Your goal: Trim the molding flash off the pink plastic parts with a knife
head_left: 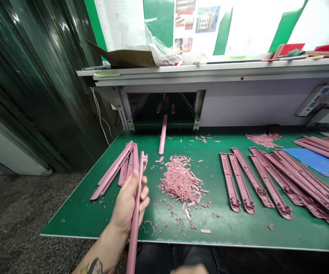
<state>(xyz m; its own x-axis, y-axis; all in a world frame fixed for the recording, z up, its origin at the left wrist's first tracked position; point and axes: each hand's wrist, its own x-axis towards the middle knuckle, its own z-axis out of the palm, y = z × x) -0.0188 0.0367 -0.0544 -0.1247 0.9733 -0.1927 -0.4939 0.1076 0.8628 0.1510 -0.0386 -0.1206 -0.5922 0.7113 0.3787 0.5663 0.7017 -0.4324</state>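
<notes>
My left hand (pixel 127 201) is wrapped round a long pink plastic strip (pixel 135 217), held tilted with its lower end running past the bottom of the view. At its upper end the strip shows a small moulded clip shape. Only a blurred bit of my right hand (pixel 189 269) enters at the bottom edge, its fingers hidden. Just beyond my left hand, several like pink strips (pixel 114 169) lie bunched on the green tabletop (pixel 78 205). To the right of that hand sits a heap of pink shavings and offcuts (pixel 178 180).
Several pink strips (pixel 229 182) lie side by side on the right, near a blue sheet (pixel 318 161). One strip (pixel 163 133) lies in front of a conveyor opening (pixel 167 123) under the shelf (pixel 210 72). A smaller heap of scraps (pixel 263 140) is at the back right.
</notes>
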